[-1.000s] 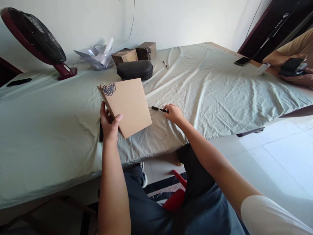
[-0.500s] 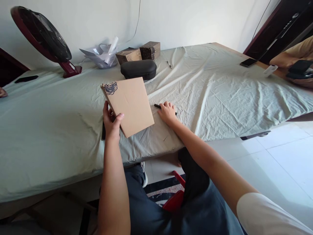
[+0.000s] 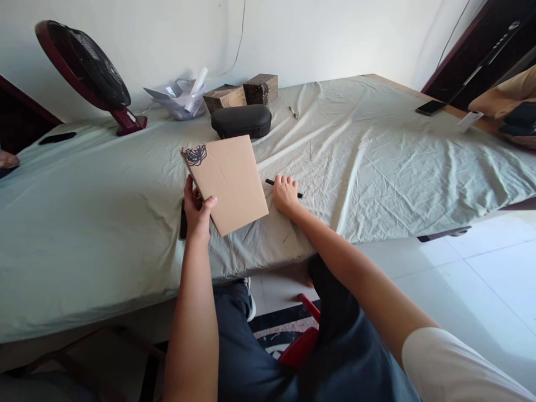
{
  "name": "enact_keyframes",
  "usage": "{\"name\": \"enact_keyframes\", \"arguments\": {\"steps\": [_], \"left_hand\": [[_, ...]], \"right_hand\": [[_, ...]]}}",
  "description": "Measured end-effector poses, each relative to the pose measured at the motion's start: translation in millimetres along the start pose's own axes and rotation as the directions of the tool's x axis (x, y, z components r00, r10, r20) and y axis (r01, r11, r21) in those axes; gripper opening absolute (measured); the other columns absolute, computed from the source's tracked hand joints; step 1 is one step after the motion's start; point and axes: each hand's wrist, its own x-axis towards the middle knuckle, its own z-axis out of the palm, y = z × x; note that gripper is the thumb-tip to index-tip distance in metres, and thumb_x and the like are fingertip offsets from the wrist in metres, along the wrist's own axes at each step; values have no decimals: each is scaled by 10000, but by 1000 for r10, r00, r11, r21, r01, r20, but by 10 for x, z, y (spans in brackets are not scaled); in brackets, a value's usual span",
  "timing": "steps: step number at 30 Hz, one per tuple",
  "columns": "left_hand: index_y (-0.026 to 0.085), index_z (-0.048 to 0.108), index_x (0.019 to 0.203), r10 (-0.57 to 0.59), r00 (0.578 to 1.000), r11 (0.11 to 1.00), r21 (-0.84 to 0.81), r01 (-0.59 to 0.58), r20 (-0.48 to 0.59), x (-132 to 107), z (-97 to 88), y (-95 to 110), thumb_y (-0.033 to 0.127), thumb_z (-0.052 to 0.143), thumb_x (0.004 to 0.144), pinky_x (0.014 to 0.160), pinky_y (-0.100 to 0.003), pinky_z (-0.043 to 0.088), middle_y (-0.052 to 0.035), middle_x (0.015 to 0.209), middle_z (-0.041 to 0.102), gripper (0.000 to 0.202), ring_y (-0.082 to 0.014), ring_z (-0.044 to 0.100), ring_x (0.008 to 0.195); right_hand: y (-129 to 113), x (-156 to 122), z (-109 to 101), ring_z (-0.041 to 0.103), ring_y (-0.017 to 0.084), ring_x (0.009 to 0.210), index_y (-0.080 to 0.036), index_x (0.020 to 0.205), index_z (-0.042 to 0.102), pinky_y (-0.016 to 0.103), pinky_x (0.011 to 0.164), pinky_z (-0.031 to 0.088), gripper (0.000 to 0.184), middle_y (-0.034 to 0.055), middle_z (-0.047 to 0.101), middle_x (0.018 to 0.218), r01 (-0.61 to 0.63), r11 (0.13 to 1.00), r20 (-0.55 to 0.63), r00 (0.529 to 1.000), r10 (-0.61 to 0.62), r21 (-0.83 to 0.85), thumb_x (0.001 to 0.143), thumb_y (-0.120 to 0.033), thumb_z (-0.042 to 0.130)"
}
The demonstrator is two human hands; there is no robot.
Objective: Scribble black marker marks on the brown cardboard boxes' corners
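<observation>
My left hand (image 3: 198, 215) is closed on the left edge of a flat brown cardboard box (image 3: 232, 187), thumb on its face and fingers behind. The box is tilted, with black scribble across its upper left corner. To its right, my right hand (image 3: 285, 194) rests on the cloth with its fingers curled over a black marker pen (image 3: 300, 195). Both ends of the pen stick out from under the hand. Beside my left wrist, a dark flat object (image 3: 183, 221) shows in part on the cloth.
A black zip case (image 3: 242, 120), two scribbled boxes (image 3: 260, 89) and a clear plastic bowl (image 3: 182, 107) stand behind. A fan (image 3: 86, 67) is at left. Phones (image 3: 431, 107) lie near both far ends. Another person's arm (image 3: 505, 100) appears at right, a hand (image 3: 7, 160) at left.
The view has shifted slightly, so the table things sit a little further right. My right fingers look more curled over the pen. My left hand still holds the box at the same tilt.
</observation>
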Motion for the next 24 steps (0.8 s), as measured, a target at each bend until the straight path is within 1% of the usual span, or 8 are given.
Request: {"name": "enact_keyframes", "arguments": {"steps": [3, 7, 10, 14, 16, 19, 21, 24], "left_hand": [[246, 598, 1474, -58, 998, 994, -90, 55, -31, -132, -17, -12, 552, 876, 617, 988, -398, 580, -114, 1355, 703, 951, -305, 682, 1229], [293, 644, 1372, -136, 991, 985, -112, 133, -16, -288, -37, -21, 676, 780, 717, 868, -396, 602, -105, 1290, 722, 771, -292, 709, 1106], [290, 660, 1314, -188, 982, 974, -130, 183, -22, -314, -41, -27, 694, 790, 702, 855, -387, 606, -106, 1262, 718, 745, -285, 713, 1075], [265, 679, 1267, -222, 974, 963, -169, 212, -42, -287, -36, -39, 717, 773, 705, 915, -428, 618, -127, 1262, 727, 727, -312, 721, 1147], [251, 688, 1261, -273, 960, 944, -210, 255, -62, -273, -31, -45, 730, 755, 701, 945, -464, 626, -141, 1271, 737, 740, -335, 724, 1177], [235, 713, 1236, -348, 931, 914, -260, 312, -108, -263, -30, -63, 726, 760, 675, 938, -490, 641, -154, 1291, 754, 746, -356, 734, 1162], [230, 724, 1229, -355, 928, 913, -255, 318, -116, -263, -37, -92, 728, 762, 681, 932, -493, 649, -158, 1296, 763, 741, -366, 739, 1169], [220, 716, 1274, -291, 955, 943, -182, 277, -56, -259, -53, -161, 754, 743, 727, 941, -507, 656, -168, 1283, 775, 765, -374, 761, 1165]], "right_hand": [[-31, -19, -58, 668, 379, 1163, -101, 1308, 698, 487, 1042, 383, 439, 246, 751, 1290, 16, 999, -9, 1000, -16, 29, 1133, -315, 357], [-47, -22, -110, 730, 320, 926, -132, 1004, 821, 491, 1040, 409, 673, 194, 826, 1023, 51, 997, 71, 996, -55, 57, 1118, -625, 377], [-37, -7, -103, 732, 304, 871, -134, 921, 840, 468, 1005, 434, 670, 186, 832, 953, 54, 997, 75, 996, -58, 52, 1093, -631, 426], [-9, 17, -71, 735, 318, 922, -136, 1021, 834, 443, 962, 458, 531, 190, 837, 998, 76, 995, 64, 995, -80, 60, 1084, -518, 471], [9, 14, -71, 722, 353, 1079, -132, 1124, 814, 464, 1031, 452, 469, 210, 828, 1112, 91, 994, 51, 994, -93, 52, 1072, -488, 513], [34, -35, -118, 594, 415, 1369, -129, 1301, 758, 555, 1205, 373, 521, 243, 744, 1378, 118, 985, -16, 993, -117, 125, 1076, -539, 529], [41, -105, -170, 547, 393, 1450, -151, 1451, 688, 581, 1280, 331, 597, 220, 686, 1499, 192, 909, -25, 980, -197, 369, 1106, -577, 450], [21, -243, -221, 537, 319, 1536, -261, 1747, 380, 531, 1293, 418, 759, 151, 565, 1689, 212, 545, 39, 910, -412, 812, 1098, -653, 425]]}}
